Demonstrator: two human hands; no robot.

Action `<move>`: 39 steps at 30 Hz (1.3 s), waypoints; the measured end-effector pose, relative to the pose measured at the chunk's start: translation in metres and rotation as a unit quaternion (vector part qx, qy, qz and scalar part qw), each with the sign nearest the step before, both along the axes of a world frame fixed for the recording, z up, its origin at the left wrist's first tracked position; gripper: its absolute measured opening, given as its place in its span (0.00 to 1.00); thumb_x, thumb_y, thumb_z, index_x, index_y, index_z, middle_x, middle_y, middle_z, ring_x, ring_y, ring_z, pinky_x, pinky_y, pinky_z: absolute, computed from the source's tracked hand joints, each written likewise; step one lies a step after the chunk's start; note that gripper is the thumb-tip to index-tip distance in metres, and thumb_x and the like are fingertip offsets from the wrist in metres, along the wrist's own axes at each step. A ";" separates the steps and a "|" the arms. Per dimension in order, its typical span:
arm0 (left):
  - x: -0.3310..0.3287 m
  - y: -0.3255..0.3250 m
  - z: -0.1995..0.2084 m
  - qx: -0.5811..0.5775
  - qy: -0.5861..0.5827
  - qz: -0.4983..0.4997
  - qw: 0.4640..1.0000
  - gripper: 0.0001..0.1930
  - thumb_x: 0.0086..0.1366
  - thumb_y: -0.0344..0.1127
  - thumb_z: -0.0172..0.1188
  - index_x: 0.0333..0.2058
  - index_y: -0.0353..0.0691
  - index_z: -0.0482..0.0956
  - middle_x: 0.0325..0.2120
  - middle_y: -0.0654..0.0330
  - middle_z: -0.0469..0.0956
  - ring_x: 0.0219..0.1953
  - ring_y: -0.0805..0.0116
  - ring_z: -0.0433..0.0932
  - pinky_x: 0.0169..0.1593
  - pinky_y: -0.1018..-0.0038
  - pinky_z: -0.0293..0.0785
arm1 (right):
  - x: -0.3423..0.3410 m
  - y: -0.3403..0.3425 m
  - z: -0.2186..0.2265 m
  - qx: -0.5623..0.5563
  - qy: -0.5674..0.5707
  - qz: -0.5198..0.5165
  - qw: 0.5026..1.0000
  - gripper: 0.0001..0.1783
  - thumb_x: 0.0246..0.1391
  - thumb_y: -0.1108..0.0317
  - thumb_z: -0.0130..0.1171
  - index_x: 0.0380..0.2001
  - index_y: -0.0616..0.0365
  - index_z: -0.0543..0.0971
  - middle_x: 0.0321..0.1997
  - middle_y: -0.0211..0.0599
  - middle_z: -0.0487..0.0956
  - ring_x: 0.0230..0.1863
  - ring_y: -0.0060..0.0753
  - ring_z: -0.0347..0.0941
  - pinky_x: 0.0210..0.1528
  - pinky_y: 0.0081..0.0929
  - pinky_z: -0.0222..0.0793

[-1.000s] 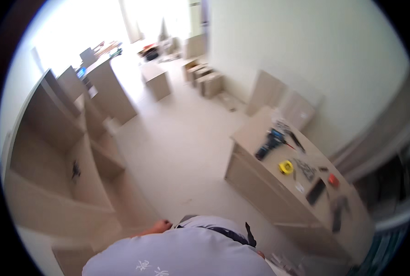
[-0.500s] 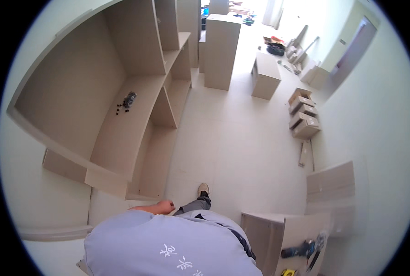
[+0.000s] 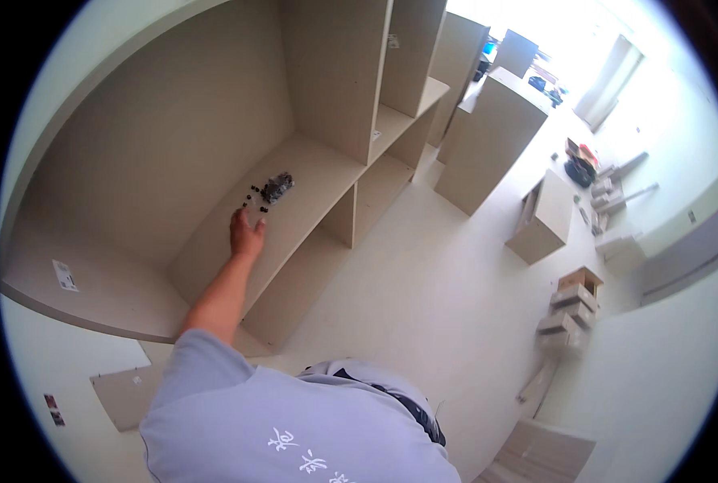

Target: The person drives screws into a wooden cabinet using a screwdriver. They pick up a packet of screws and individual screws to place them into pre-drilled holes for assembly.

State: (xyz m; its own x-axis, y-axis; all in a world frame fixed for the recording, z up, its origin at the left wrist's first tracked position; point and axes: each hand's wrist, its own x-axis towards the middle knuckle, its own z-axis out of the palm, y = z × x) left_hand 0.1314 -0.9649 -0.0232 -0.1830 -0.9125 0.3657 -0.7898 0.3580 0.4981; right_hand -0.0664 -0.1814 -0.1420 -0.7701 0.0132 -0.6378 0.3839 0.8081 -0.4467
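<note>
My left arm stretches out from the lower left, and my left hand (image 3: pixel 246 234) hovers over the wide shelf (image 3: pixel 214 249) of a beige cabinet unit, fingers extended and holding nothing. Just beyond the fingertips lie several small dark fittings (image 3: pixel 256 199) scattered on the shelf board. A small clear bag of dark hardware (image 3: pixel 277 186) lies a little further along the same board. My right hand is out of view. My grey shirt fills the lower middle of the picture.
Upright dividers (image 3: pixel 375 80) split the cabinet into narrower compartments to the right. On the pale floor stand separate beige cabinet boxes (image 3: pixel 488 137) and a low unit (image 3: pixel 546 217). Stacked cardboard boxes (image 3: pixel 570 310) sit by the right wall, and flat panels (image 3: pixel 536 451) lie at lower right.
The view has swung left and down onto the cabinet. My left arm, earlier tucked near my body, is now stretched out to the shelf by the dark fittings.
</note>
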 end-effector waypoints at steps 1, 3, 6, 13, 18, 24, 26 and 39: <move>0.011 -0.006 -0.011 0.031 -0.061 0.030 0.997 0.36 0.63 0.50 0.64 0.64 0.39 0.64 0.65 0.46 0.63 0.68 0.48 0.61 0.69 0.57 0.59 | -0.024 -0.008 0.000 0.000 0.001 0.010 1.000 0.18 0.47 0.58 0.68 0.28 0.63 0.77 0.24 0.44 0.79 0.21 0.41 0.76 0.25 0.38 0.72; 0.020 -0.007 -0.021 0.095 -0.179 0.085 0.975 0.44 0.62 0.56 0.64 0.69 0.39 0.58 0.70 0.45 0.55 0.73 0.49 0.53 0.73 0.57 0.52 | -0.070 -0.027 -0.001 -0.002 0.003 0.030 1.000 0.18 0.47 0.58 0.68 0.28 0.63 0.76 0.24 0.44 0.79 0.21 0.40 0.76 0.24 0.37 0.72; -0.001 0.004 -0.003 0.160 -0.172 0.128 0.964 0.55 0.57 0.64 0.65 0.73 0.41 0.48 0.73 0.45 0.47 0.76 0.50 0.44 0.75 0.54 0.43 | -0.137 -0.054 -0.005 -0.003 0.009 0.054 0.999 0.17 0.47 0.59 0.68 0.29 0.63 0.76 0.23 0.43 0.79 0.20 0.39 0.76 0.23 0.37 0.71; -0.072 -0.051 0.019 0.159 -0.154 0.187 0.957 0.60 0.52 0.65 0.70 0.73 0.42 0.46 0.73 0.46 0.49 0.75 0.49 0.45 0.73 0.48 0.44 | -0.266 -0.098 0.025 0.007 0.029 0.058 0.998 0.16 0.48 0.61 0.67 0.29 0.62 0.76 0.23 0.41 0.78 0.18 0.36 0.75 0.20 0.35 0.70; -0.087 -0.091 0.008 0.063 -0.205 0.048 0.976 0.49 0.52 0.56 0.73 0.68 0.44 0.61 0.68 0.47 0.61 0.71 0.45 0.57 0.71 0.49 0.54 | -0.340 -0.148 0.052 -0.006 0.051 0.048 0.998 0.15 0.48 0.62 0.67 0.29 0.62 0.75 0.22 0.40 0.78 0.17 0.34 0.74 0.18 0.34 0.69; -0.077 -0.098 -0.022 0.014 -0.056 -0.065 0.996 0.29 0.58 0.39 0.70 0.58 0.43 0.73 0.58 0.47 0.72 0.60 0.45 0.70 0.62 0.56 0.69 | -0.363 -0.274 0.056 -0.053 0.038 0.103 0.993 0.14 0.49 0.63 0.67 0.29 0.62 0.75 0.21 0.39 0.78 0.16 0.32 0.73 0.17 0.32 0.69; -0.074 -0.103 -0.024 0.008 -0.057 -0.052 0.997 0.26 0.59 0.39 0.69 0.55 0.42 0.75 0.55 0.47 0.75 0.57 0.45 0.72 0.59 0.56 0.71 | -0.364 -0.326 0.050 -0.067 0.034 0.147 0.986 0.13 0.49 0.64 0.67 0.29 0.62 0.76 0.21 0.39 0.78 0.16 0.31 0.74 0.17 0.32 0.69; -0.093 -0.151 -0.005 0.335 0.634 0.250 0.651 0.20 0.71 0.54 0.56 0.41 0.40 0.79 0.30 0.61 0.79 0.29 0.69 0.78 0.28 0.73 0.73 | -0.476 -0.480 0.006 0.033 0.033 0.391 0.919 0.21 0.44 0.56 0.72 0.34 0.62 0.81 0.28 0.43 0.82 0.29 0.40 0.80 0.34 0.38 0.75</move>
